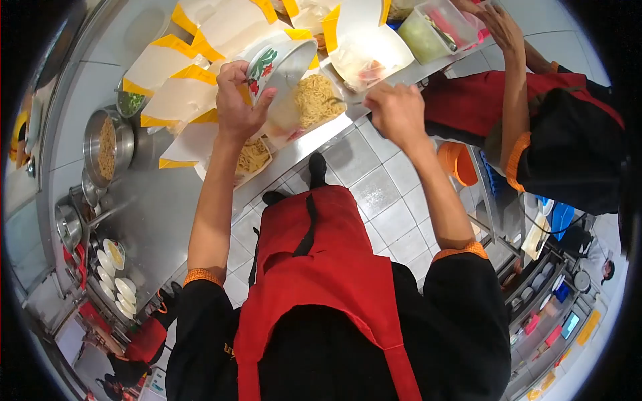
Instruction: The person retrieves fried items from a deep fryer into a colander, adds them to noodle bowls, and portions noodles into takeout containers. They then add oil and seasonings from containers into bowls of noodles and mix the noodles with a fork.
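Observation:
My left hand [239, 107] is closed on the rim of a white bowl [286, 63] with a red and green flower print. The bowl is tilted on its side above an open takeaway box with noodles [317, 100]. To its right, my right hand [398, 112] grips a thin metal utensil [349, 102] whose end reaches the noodles; whether it is a fork or a spoon cannot be made out. A second box of noodles [253, 158] sits below my left hand, near the counter's edge. Farther back on the counter stand several open white boxes [234, 30] with yellow flaps.
A metal basin [105, 148] with brown food and a bowl of chopped greens [132, 101] stand left. Upper right is a clear plastic container [422, 39]. A co-worker in a red apron [461, 107] stands close on the right, near an orange bucket [458, 164].

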A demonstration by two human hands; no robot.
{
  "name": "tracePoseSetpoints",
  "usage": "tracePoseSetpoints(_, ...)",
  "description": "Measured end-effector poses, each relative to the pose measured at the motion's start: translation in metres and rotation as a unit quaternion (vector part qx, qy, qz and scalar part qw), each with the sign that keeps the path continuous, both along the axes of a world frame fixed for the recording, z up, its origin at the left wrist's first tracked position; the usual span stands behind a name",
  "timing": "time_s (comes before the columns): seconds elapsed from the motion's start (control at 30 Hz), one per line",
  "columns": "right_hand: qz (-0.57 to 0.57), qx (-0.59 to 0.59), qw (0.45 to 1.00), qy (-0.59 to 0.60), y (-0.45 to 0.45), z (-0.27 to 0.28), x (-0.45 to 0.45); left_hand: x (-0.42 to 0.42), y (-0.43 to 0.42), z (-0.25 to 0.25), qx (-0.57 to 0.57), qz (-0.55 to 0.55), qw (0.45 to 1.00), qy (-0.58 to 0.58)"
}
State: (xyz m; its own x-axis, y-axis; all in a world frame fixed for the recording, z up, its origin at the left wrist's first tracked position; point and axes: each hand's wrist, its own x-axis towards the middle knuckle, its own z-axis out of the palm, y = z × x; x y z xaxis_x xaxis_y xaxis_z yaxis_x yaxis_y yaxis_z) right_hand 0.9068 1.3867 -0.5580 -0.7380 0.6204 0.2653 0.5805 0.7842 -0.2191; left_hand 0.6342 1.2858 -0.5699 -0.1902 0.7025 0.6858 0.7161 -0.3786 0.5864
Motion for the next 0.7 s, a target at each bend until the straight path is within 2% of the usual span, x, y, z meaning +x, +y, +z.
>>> tracePoseSetpoints(0.03, -0.022, -0.017, 0.997, -0.074, -0.006, 0.001, -0.001, 0.003, -0.001, 0.003, 0.004, 0.004, 1.0, -0.007)
tracePoseSetpoints(0.07, -0.024, -0.015, 0.997, -0.073, -0.005, -0.004, -0.002, 0.005, 0.001, 0.005, 0.009, 0.007, 1.0, -0.014)
tracePoseSetpoints(0.17, -0.04, -0.216, 0.975, -0.022, 0.021, -0.03, -0.004, 0.009, -0.003, 0.01, 0.011, 0.018, 1.0, -0.019)
tracePoseSetpoints(0.2, -0.067, -0.322, 0.945, -0.004, 0.031, -0.033, 0.003, 0.008, -0.006, 0.01, 0.009, 0.024, 1.0, -0.018)
tracePoseSetpoints(0.27, -0.038, -0.436, 0.891, 0.124, 0.046, -0.032, 0.011, 0.009, -0.009, 0.011, 0.025, 0.042, 0.998, -0.05)
tracePoseSetpoints(0.3, -0.106, -0.468, 0.875, 0.063, 0.05, -0.025, 0.01, 0.009, -0.01, 0.011, 0.025, 0.046, 0.997, -0.05)
tracePoseSetpoints(0.33, -0.104, -0.468, 0.876, 0.061, 0.047, -0.019, 0.009, 0.009, -0.01, 0.01, 0.031, 0.044, 0.995, -0.081)
tracePoseSetpoints(0.37, -0.081, -0.286, 0.955, 0.026, 0.035, -0.004, 0.003, 0.009, -0.01, 0.01, 0.038, 0.041, 0.992, -0.114)
tracePoseSetpoints(0.4, -0.055, -0.092, 0.994, -0.01, 0.026, 0.003, -0.001, 0.011, -0.01, 0.011, 0.038, 0.041, 0.992, -0.115)
tracePoseSetpoints(0.43, -0.024, 0.006, 1.0, -0.009, 0.024, 0.004, -0.003, 0.012, -0.01, 0.013, 0.036, 0.047, 0.99, -0.13)
tracePoseSetpoints(0.47, -0.021, 0.007, 1.0, -0.01, 0.02, 0.012, -0.006, 0.013, -0.011, 0.015, 0.034, 0.054, 0.988, -0.144)
tracePoseSetpoints(0.53, -0.045, 0.106, 0.991, -0.064, 0.005, 0.041, -0.011, 0.014, -0.014, 0.016, 0.032, 0.062, 0.984, -0.161)
tracePoseSetpoints(0.57, -0.057, 0.107, 0.992, -0.045, 0.001, 0.049, -0.014, 0.015, -0.015, 0.017, 0.029, 0.065, 0.982, -0.177)
tracePoseSetpoints(0.67, -0.029, 0.098, 0.994, -0.037, 0.002, 0.028, -0.023, 0.019, -0.02, 0.022, 0.027, 0.072, 0.976, -0.205)
tracePoseSetpoints(0.7, 0.003, 0.069, 0.995, -0.07, 0.001, 0.016, -0.028, 0.02, -0.022, 0.023, 0.031, 0.072, 0.976, -0.203)
